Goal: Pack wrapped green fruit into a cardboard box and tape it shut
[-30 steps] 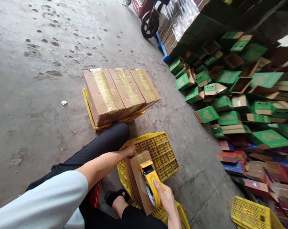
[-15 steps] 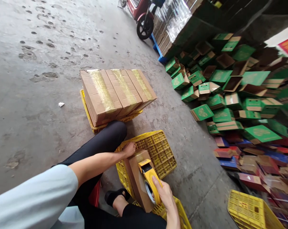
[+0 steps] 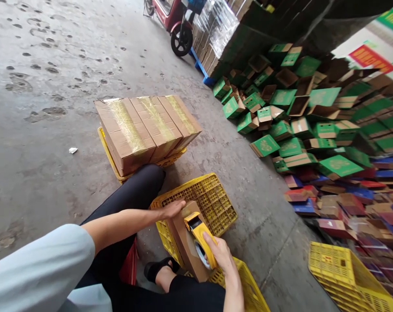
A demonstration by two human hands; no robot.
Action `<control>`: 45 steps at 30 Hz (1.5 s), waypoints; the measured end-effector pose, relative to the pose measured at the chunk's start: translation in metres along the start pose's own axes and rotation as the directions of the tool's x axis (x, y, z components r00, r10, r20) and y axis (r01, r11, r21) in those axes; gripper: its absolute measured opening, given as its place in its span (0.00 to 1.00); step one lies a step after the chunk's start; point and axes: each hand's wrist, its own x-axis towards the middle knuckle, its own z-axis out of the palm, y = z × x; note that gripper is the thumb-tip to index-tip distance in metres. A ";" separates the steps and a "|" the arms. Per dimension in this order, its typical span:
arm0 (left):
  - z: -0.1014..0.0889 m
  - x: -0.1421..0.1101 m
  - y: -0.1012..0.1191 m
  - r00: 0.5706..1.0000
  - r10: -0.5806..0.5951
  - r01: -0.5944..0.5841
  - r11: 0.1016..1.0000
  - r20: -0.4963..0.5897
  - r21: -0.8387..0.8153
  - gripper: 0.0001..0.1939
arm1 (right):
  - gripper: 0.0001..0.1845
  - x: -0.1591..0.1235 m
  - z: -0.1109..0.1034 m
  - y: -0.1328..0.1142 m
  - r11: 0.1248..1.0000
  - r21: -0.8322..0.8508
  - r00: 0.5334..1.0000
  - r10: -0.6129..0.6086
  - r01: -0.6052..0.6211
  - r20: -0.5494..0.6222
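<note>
A brown cardboard box (image 3: 184, 236) stands on edge against an upturned yellow plastic crate (image 3: 212, 195) in front of me. My left hand (image 3: 174, 209) rests at the box's far top edge, its fingers stretched out and touching the cardboard. My right hand (image 3: 220, 252) is closed around a yellow tape dispenser (image 3: 204, 236) with a roll of tape in it. The dispenser lies along the box's near face, its head towards the far end. Part of the box's underside is hidden by the dispenser and my hand.
Three taped cartons (image 3: 141, 125) sit side by side on another yellow crate (image 3: 107, 154). Further right lies a heap of green boxes (image 3: 264, 145), with red and blue cartons below it. A yellow crate (image 3: 331, 264) stands lower right. A red scooter (image 3: 170, 17) is parked at the back.
The view has swung a little to the right, so everything sits further left. My left hand's fingers have straightened along the box edge. My right hand keeps hold of the tape dispenser.
</note>
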 end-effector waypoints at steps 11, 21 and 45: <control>-0.001 -0.024 -0.001 0.879 0.321 -0.452 0.796 0.354 0.402 0.46 | 0.29 0.010 -0.008 0.017 1.000 0.025 0.992 -0.021 0.018 0.122; -0.002 -0.018 -0.006 0.843 0.347 -0.535 0.622 0.410 0.572 0.48 | 0.23 0.008 -0.019 0.018 0.998 -0.050 0.984 -0.035 0.044 0.174; 0.009 -0.027 -0.010 0.753 0.486 -0.624 0.313 0.444 0.716 0.59 | 0.28 0.017 -0.009 0.017 0.994 -0.065 0.943 0.105 -0.089 0.317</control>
